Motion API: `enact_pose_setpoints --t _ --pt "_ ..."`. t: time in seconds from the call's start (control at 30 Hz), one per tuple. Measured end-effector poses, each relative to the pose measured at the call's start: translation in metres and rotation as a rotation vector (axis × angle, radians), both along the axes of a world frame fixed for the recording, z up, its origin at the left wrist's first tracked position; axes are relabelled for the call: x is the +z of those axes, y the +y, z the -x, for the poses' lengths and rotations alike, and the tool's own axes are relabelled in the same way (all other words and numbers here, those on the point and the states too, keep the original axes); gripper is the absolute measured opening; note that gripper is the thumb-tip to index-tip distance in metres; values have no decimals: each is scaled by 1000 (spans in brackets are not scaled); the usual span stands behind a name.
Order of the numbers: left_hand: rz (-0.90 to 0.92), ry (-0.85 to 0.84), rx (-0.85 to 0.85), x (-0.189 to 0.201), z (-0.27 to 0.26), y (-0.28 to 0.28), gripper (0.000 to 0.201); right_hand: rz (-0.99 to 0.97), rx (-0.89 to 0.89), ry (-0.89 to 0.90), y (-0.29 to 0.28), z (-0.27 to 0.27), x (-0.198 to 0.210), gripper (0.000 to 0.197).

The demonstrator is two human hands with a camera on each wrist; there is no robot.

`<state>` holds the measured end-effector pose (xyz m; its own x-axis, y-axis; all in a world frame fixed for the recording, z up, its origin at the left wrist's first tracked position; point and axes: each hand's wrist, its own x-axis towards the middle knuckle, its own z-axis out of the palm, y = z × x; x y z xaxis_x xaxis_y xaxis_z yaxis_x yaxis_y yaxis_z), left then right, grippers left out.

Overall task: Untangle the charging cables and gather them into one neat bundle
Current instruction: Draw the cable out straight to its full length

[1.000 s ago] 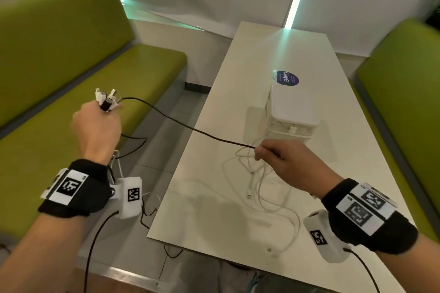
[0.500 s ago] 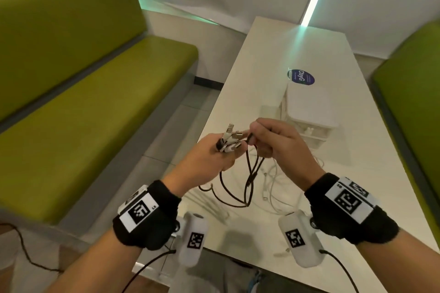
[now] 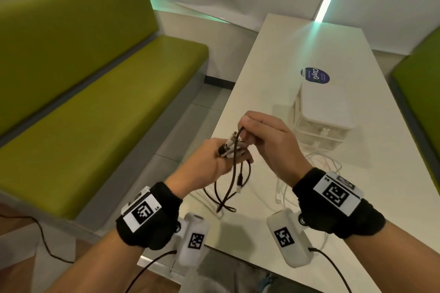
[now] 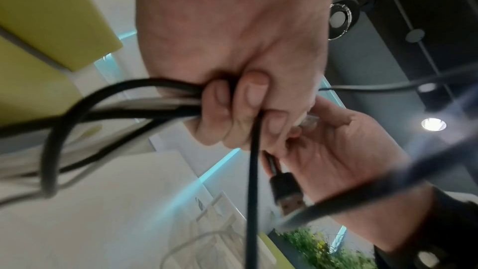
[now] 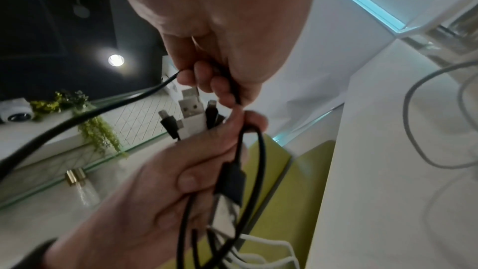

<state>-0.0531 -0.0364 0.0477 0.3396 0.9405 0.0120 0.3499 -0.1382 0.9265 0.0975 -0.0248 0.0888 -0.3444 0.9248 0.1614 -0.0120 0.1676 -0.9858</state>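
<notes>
Over the table's near left edge my left hand (image 3: 225, 158) grips a bunch of black and white cable plugs (image 3: 229, 150). In the right wrist view these plugs (image 5: 192, 115) stick up out of the left hand (image 5: 165, 181). My right hand (image 3: 246, 137) pinches a black cable (image 3: 235, 166) right above the bunch, and the right hand's fingertips (image 5: 227, 93) nearly touch the left. Black loops (image 3: 225, 198) hang below both hands, with a black USB plug (image 4: 285, 190) dangling. Loose white cables (image 3: 326, 169) lie on the table.
A white lidded box (image 3: 322, 112) stands on the white table (image 3: 273, 59) beyond my hands, a round blue sticker (image 3: 315, 75) behind it. Green benches (image 3: 100, 114) run along both sides. A thin black wire (image 3: 40, 233) crosses the floor at the left.
My hands were wide apart with the black cable stretched between them. They have come together over the table edge, and the cable now hangs in slack loops below them.
</notes>
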Motion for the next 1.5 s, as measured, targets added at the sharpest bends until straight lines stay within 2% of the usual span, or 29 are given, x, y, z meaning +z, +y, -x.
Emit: enact_pose_setpoints --t 0.1,0.2,0.4,0.5,0.67,0.8,0.93,1.1,1.17,1.23,1.33,1.4,1.5 --pt "-124 234 232 -3 23 18 35 -149 -69 -268 3 2 -9 18" --pt "-134 418 356 -3 46 29 35 -212 -126 -447 6 2 -24 11" --pt "-190 573 671 0 82 53 35 -183 -101 -717 14 -5 -58 6" --pt "-205 588 736 -6 97 63 33 -160 -106 -800 18 -9 -68 6" --pt "-108 623 703 -19 103 70 21 -173 -136 -886 23 -21 -72 7" --pt "-120 552 750 -27 105 67 20 -159 -173 -882 19 -46 -62 9" --pt "-111 406 794 -26 106 70 31 -124 -235 -868 11 -75 -52 8" --pt "-135 234 669 -13 74 59 36 -125 -229 -862 -7 -95 -46 9" --pt "-154 202 579 -7 53 49 40 -101 -150 -886 -16 -99 -43 12" --pt "-106 157 449 -3 28 34 34 -72 -36 -945 -26 -104 -41 18" --pt "-77 258 204 -13 -12 10 28 -42 89 -1094 -45 -114 -45 25" --pt "-95 323 125 -27 -32 -6 27 39 138 -1163 -61 -123 -49 34" --pt "-99 306 43 -41 -56 -27 23 104 289 -1318 -84 -134 -65 43"
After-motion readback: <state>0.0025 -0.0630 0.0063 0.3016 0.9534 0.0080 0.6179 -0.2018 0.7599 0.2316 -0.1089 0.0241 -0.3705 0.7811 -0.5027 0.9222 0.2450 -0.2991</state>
